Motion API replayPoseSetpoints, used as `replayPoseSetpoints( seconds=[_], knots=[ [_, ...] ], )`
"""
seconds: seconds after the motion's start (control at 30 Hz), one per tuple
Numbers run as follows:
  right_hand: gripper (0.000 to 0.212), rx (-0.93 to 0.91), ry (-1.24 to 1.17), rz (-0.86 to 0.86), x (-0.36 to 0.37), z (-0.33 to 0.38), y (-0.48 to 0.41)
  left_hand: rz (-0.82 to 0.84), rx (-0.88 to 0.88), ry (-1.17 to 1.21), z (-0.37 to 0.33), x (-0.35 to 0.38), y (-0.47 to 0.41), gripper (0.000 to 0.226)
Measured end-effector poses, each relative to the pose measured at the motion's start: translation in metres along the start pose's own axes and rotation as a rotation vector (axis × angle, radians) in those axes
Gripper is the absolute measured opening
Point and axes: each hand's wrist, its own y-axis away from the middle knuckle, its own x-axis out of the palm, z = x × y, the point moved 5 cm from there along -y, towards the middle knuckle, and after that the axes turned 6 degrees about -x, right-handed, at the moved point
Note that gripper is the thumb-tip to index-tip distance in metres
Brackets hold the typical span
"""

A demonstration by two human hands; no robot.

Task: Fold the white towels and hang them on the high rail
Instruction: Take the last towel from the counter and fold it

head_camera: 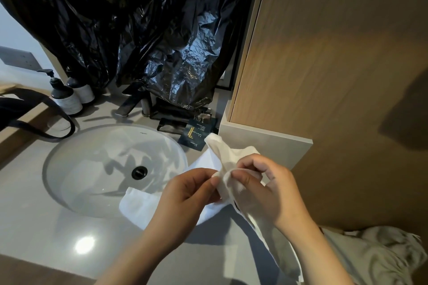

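Both my hands hold a small white towel (225, 152) above the right side of the counter. My left hand (185, 194) pinches its bunched edge between thumb and fingers. My right hand (266, 188) grips the same bunch from the right, and the cloth hangs down under that wrist. A second white towel (141, 206) lies flat on the counter, overlapping the sink's right rim. No rail is in view.
A round white sink (76, 169) is set in the grey counter (34, 222). Behind it are a dark faucet (129, 104), two pump bottles (66, 97), dark sachets (194, 134) and a large black plastic bag (139, 30). A wooden cabinet (324, 65) stands at right, grey cloth (379, 254) below it.
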Motion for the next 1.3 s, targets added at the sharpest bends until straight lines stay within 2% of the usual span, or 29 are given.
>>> replayPoseSetpoints(
  seconds=[0.13, 0.27, 0.33, 0.47, 0.6, 0.7, 0.77, 0.93, 1.07, 1.2, 1.3],
  knots=[
    [0.018, 0.014, 0.034, -0.014, -0.003, -0.004, 0.003, 0.018, 0.012, -0.022, 0.001, 0.001, 0.001, 0.024],
    [0.015, 0.002, 0.062, -0.001, 0.002, -0.001, 0.007, 0.027, 0.019, -0.063, -0.001, 0.002, 0.003, 0.025],
    [0.024, 0.000, 0.065, -0.011, 0.001, -0.001, 0.008, 0.038, 0.025, -0.069, -0.001, 0.001, 0.004, 0.025],
    [0.028, 0.016, 0.034, -0.023, 0.004, -0.001, 0.012, 0.078, 0.055, -0.077, -0.005, 0.002, 0.010, 0.016],
    [0.029, -0.002, 0.057, -0.021, 0.007, -0.001, 0.011, -0.048, 0.118, -0.145, -0.008, -0.002, 0.013, 0.010],
    [0.012, -0.036, 0.070, -0.009, 0.006, 0.002, 0.008, -0.114, 0.176, -0.225, -0.016, -0.005, 0.014, 0.015],
    [0.011, -0.066, 0.085, -0.010, 0.006, 0.004, 0.005, -0.156, 0.256, -0.318, -0.026, -0.006, 0.017, 0.016],
    [0.014, -0.099, 0.064, -0.018, 0.007, 0.011, -0.001, -0.134, 0.340, -0.393, -0.038, -0.008, 0.014, 0.012],
    [0.023, -0.170, -0.021, -0.031, 0.004, 0.021, -0.009, -0.105, 0.444, -0.505, -0.061, -0.012, 0.008, 0.021],
    [0.016, -0.210, -0.131, 0.015, -0.007, 0.036, -0.033, -0.116, 0.556, -0.551, -0.107, -0.020, -0.005, 0.021],
    [0.016, -0.295, -0.197, 0.034, -0.012, 0.054, -0.051, -0.074, 0.559, -0.562, -0.135, -0.025, -0.021, 0.017]
  ],
)
